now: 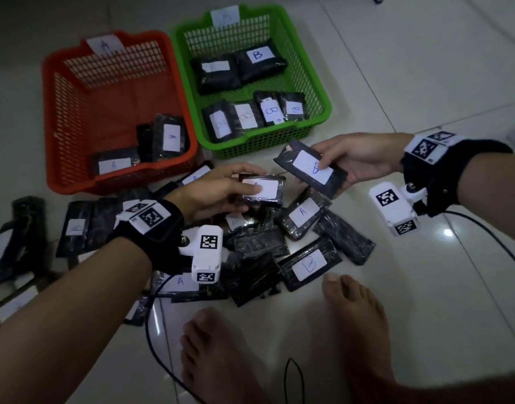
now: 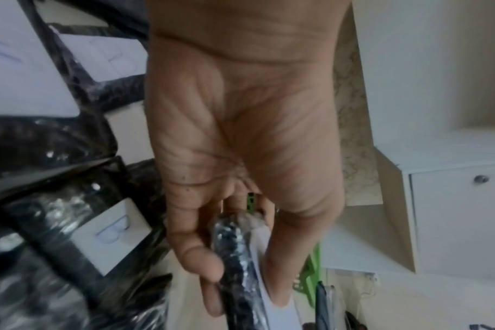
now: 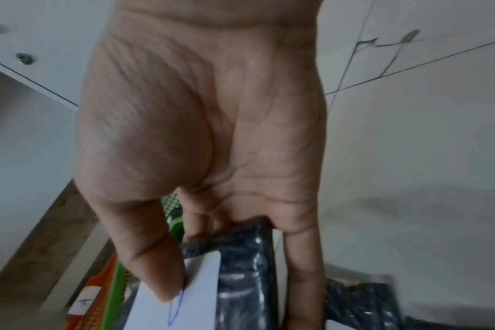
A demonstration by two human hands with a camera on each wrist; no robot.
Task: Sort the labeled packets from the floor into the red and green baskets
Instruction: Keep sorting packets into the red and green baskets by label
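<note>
So, head view first: your right hand (image 1: 358, 161) has a black packet marked A (image 1: 310, 169) pinched, thumb on the white label and fingers underneath, held just in front of the green basket (image 1: 314, 83). Your left hand (image 1: 218, 189) grips a second packet (image 1: 262, 189) above the pile of packets (image 1: 279, 243) on the floor (image 1: 425, 83); your thumb covers its label, so I can't read the letter. The red basket (image 1: 60, 118) carries an A tag and has a few A packets in it, the green one holds B packets, so I'd guess the A in your right goes left to the red.

Left wrist view: the packet (image 2: 235, 256) sits edge-on between thumb and curled fingers (image 2: 201, 263). It looks thin, light and wrapped in shiny film, probably a bit slippery, so take it across the flat faces near one end.

Right wrist view: thumb (image 3: 156, 263) pressed on the label's corner, fingers curled round the back of the packet (image 3: 240, 268). The wrap looks soft and crinkly, so a light pinch should do.
</note>
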